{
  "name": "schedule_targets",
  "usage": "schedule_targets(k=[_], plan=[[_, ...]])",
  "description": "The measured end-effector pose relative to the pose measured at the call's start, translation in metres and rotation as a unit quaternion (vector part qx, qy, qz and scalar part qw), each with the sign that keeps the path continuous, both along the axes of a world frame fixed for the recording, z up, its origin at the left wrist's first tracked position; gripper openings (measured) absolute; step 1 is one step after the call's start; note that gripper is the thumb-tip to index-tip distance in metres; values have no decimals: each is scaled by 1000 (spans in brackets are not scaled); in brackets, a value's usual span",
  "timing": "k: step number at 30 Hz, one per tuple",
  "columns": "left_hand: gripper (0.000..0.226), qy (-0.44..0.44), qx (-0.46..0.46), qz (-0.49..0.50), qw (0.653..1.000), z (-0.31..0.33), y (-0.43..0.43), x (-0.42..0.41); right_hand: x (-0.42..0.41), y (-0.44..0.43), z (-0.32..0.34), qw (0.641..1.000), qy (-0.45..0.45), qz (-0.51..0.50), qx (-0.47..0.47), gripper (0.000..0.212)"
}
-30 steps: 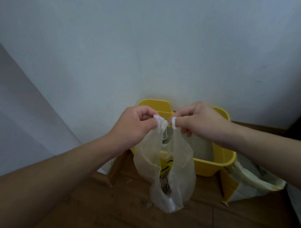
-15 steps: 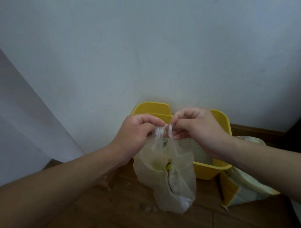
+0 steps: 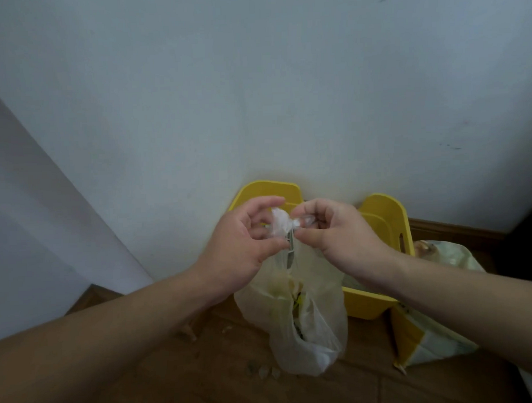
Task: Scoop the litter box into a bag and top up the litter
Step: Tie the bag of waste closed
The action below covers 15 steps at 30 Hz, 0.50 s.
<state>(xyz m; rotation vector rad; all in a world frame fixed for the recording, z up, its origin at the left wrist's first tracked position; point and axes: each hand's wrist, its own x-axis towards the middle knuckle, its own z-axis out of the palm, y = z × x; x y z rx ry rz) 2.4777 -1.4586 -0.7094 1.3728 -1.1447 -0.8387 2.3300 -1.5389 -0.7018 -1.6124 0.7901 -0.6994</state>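
Fingers [image 3: 266, 202] of left hand [image 3: 242, 247]: curled, thumb and forefinger clamped on the crumpled white top of the bag [image 3: 311, 320]. Just to the right, meeting over the same bunched plastic, fingers [image 3: 311, 204] of right hand [image 3: 341, 238]: curled too, pinching a twisted clear strip of the bag's top between thumb and forefinger. Bag top caught between the two pinches, level with the fingertips. Rest of the bag hanging straight down below them, thin and see-through, with pale clumps and something yellow and black inside. Bottom on or just above the wooden floor [image 3: 204, 384]; cannot tell which. Loose crumbs [image 3: 264, 371] on the floor by its lower left edge. Behind hands and bag, against the wall [image 3: 255, 96]: yellow litter box [image 3: 380, 215]. Far right, beside the box: yellow-and-white litter sack [image 3: 429, 331].
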Motion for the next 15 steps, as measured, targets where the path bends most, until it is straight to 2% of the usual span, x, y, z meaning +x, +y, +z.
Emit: schedule_targets(k=[2,6,9,15], plan=[[53,13,0,7,1000,0,0,1,0,0,-1,1000,-18,-3,4,24],[21,10,-2,34,999,-5,0,3,-1,-3,-4,1000,-15,-11,-25,21],[11,-21,-15,36,999,-5,0,2,1,-5,-7,999,-8,-13,-34,18],[4,-126,-67,-14,990,-4,-1,4,5,-4,-13,997,-67,32,26,22]])
